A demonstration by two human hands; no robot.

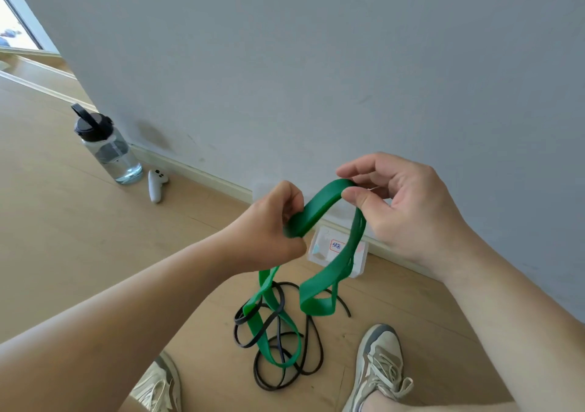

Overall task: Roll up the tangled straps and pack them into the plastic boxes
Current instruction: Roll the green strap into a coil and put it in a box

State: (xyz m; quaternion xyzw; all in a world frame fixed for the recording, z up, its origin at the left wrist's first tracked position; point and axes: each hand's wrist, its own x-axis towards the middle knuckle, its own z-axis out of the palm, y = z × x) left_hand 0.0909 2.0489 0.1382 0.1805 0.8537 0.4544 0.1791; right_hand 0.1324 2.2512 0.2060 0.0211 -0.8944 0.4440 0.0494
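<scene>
While the left hand [278, 221] grips and right hand [408, 209] pinches the green strap [316, 209], the plastic box [319, 255] label [337, 246] shows handwriting.

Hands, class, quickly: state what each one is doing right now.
Left hand: closed, gripping the green strap.
Right hand: closed, pinching the same green strap.

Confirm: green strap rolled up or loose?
Loose: green strap hangs in open loops from left hand and right hand, tangled with the black strap.
</scene>
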